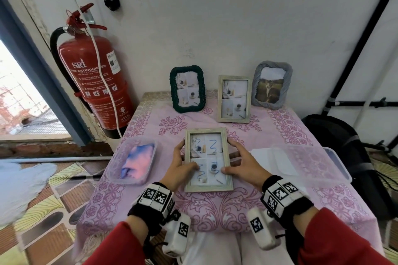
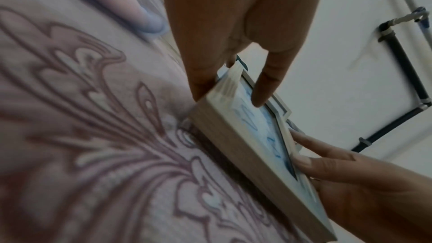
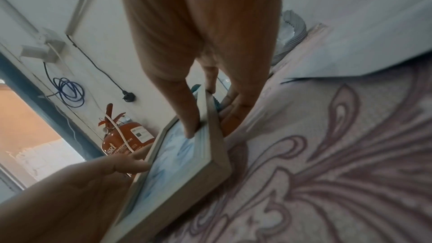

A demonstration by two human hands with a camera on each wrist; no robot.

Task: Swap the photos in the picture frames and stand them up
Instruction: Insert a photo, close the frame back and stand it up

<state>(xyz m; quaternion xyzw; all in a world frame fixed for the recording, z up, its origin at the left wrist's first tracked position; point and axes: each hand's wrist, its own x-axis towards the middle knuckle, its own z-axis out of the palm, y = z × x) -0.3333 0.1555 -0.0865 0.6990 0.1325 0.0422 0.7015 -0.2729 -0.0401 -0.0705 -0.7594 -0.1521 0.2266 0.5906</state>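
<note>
While three picture frames (image 1: 234, 99) stand at the worktop's (image 1: 301, 127) far edge, the left hand (image 1: 180, 168) and right hand (image 1: 243, 163) grip a pale wooden frame (image 1: 207, 159) by its sides. Left wrist: thumb on the glass, frame (image 2: 245, 154) tilted above the cloth. Right wrist: fingers (image 3: 187, 110) clasp its rim.

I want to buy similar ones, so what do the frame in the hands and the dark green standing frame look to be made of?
The held frame, gripped by the left hand and right hand, looks like pale whitewashed wood or wood-look moulding: matt, with ridged lines; which one is unclear. The dark green frame seems wrapped in twisted cord or woven fibre, judging by its ropy, ribbed border.
</note>
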